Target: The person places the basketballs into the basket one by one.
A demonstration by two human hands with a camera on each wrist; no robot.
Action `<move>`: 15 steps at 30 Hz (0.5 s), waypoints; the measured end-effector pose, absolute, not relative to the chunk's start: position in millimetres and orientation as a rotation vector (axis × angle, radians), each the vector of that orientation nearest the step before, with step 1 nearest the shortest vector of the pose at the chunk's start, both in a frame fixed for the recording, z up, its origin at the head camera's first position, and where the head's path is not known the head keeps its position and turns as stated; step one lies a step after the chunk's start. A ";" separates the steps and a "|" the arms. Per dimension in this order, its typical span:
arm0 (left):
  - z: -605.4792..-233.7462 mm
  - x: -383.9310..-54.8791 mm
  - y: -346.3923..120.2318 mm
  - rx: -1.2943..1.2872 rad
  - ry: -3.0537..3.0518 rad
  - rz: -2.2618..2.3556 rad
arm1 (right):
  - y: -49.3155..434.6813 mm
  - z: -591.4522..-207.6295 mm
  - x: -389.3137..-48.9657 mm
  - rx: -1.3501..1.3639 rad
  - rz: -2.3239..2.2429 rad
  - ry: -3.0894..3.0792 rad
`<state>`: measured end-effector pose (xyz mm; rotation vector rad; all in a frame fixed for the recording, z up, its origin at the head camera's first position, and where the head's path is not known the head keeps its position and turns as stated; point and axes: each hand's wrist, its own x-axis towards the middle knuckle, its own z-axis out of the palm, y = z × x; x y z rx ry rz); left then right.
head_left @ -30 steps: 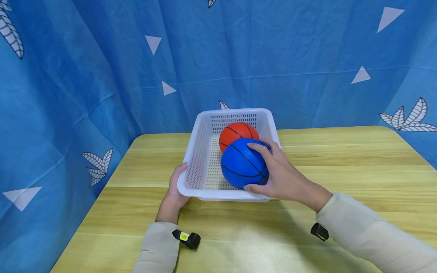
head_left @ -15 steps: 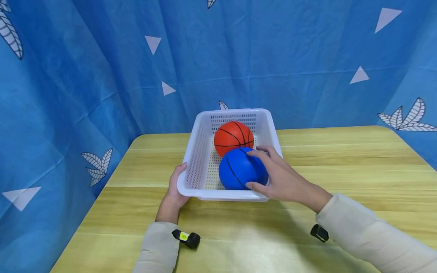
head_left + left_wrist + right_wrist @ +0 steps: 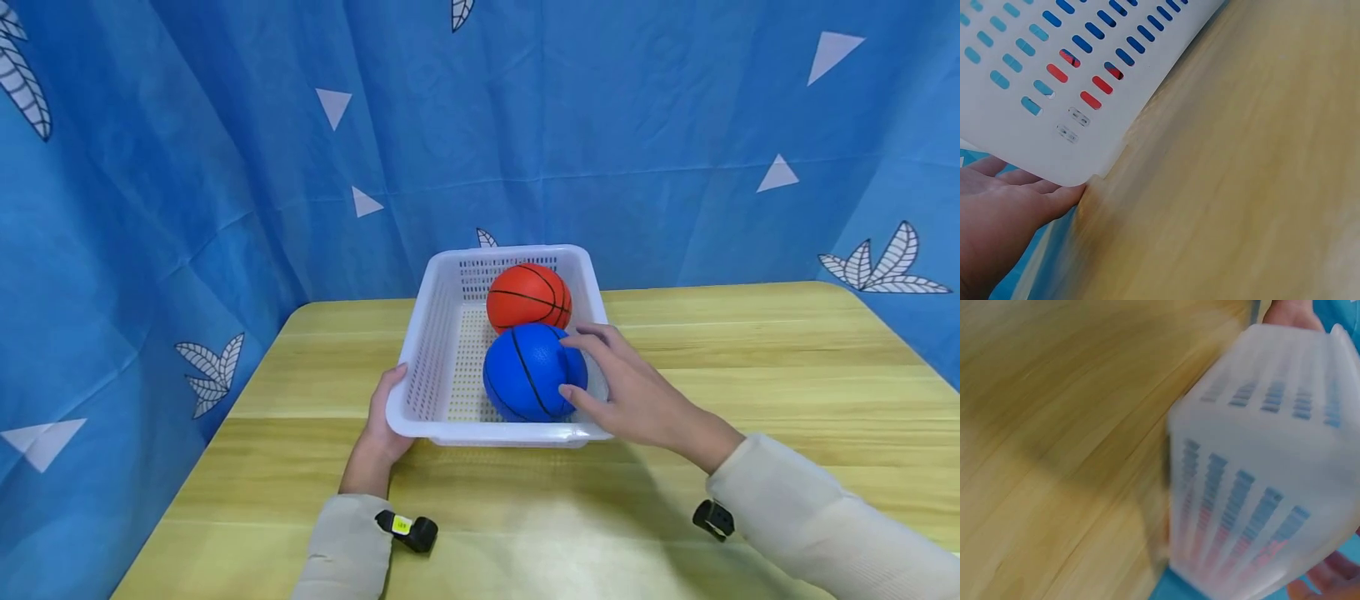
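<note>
A white perforated plastic basket [image 3: 495, 431] sits at the middle of the table in the head view. Inside it, a blue basketball [image 3: 528, 375] lies near the front wall, with a red basketball [image 3: 528, 298] just behind it. My left hand [image 3: 386, 417] grips the basket's left front corner; the left wrist view shows the thumb [image 3: 1063, 203] along its edge. My right hand [image 3: 630, 392] hovers over the basket's right side, fingers spread and loosely bent beside the blue ball. Whether a fingertip still brushes the ball, I cannot tell. The right wrist view is blurred.
The wooden table [image 3: 337, 350] spreads out around the basket. A blue curtain [image 3: 600, 125] with leaf and triangle prints hangs behind it and to the left. Each wrist wears a black strap; the left one [image 3: 407, 530] has a yellow-green label.
The blue ball has settled lower into the basket, and my right hand has loosened and drawn back to the right. The red ball shifted left, then right. My left hand stays on the basket.
</note>
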<state>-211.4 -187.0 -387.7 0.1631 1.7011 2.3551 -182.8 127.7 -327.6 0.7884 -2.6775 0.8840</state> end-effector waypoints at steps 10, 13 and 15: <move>-388.9 -214.8 -184.2 0.197 1.699 2.366 | 159.7 -340.3 -202.5 0.646 0.871 -2.648; -390.0 -215.0 -184.4 0.188 1.693 2.375 | 169.4 -345.3 -208.5 0.593 0.862 -2.686; -390.3 -214.7 -184.2 0.187 1.688 2.379 | 176.5 -348.8 -212.5 0.558 0.856 -2.715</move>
